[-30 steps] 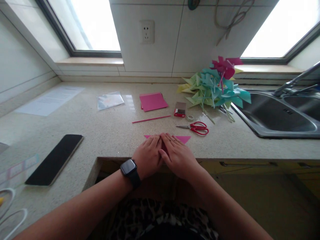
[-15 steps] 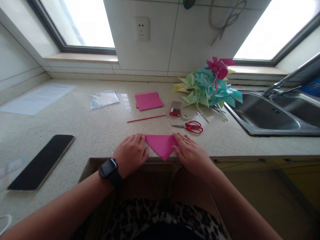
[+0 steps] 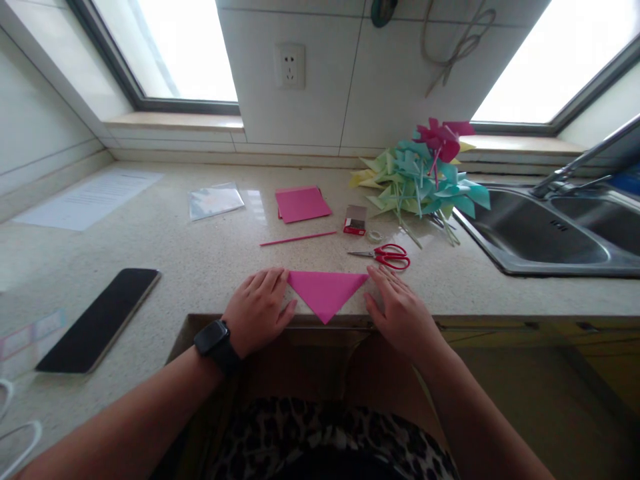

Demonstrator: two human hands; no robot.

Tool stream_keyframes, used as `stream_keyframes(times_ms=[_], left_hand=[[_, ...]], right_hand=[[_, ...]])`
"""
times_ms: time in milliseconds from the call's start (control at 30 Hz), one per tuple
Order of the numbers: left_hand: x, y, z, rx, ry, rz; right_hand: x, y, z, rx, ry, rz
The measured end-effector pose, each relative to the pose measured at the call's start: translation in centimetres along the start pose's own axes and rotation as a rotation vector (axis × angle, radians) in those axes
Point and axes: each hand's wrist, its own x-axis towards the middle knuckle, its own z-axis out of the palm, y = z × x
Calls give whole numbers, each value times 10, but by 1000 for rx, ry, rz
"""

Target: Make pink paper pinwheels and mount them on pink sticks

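You had a pink triangle (image 3: 325, 292) of folded paper lying flat at the near edge of the counter (image 3: 200, 260), long side away from you, its point reaching the counter's lip. Your left hand (image 3: 260, 308) lay palm down, fingers spread and loose, its fingertips touching the triangle's left corner; a black watch (image 3: 213, 339) sat on that wrist. Your right hand (image 3: 400, 308) also lay flat and open, just beside the triangle's right corner; whether it touched the paper could not be told. Neither hand gripped anything. Beyond the triangle, red scissors (image 3: 387, 256) lay closed, just past your right fingertips. Farther back were a thin pink stick (image 3: 298, 239), a stack of pink sheets (image 3: 302, 203), a small red box (image 3: 355, 219) and a tape roll (image 3: 375, 235). A heap of paper pinwheels (image 3: 423, 177) in green, teal, yellow and pink sat beside the sink (image 3: 545, 233). To your left lay a dark phone (image 3: 100, 319) face down or off, a clear plastic bag (image 3: 215, 200) and a printed sheet (image 3: 90, 199).
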Motion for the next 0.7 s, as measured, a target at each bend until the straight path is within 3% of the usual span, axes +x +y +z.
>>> stream_keyframes(times_ms=[100, 233, 400, 700], left_hand=[[1, -2, 0, -19, 4, 8], [3, -2, -4, -52, 16, 40], [3, 2, -7, -348, -63, 294], [-3, 14, -22, -779, -112, 16]], right_hand=[[-1, -11, -2, 33, 43, -101], [-4, -26, -1, 70, -112, -330], [-6, -34, 5, 125, -19, -303], [0, -53, -22, 489, 115, -134]])
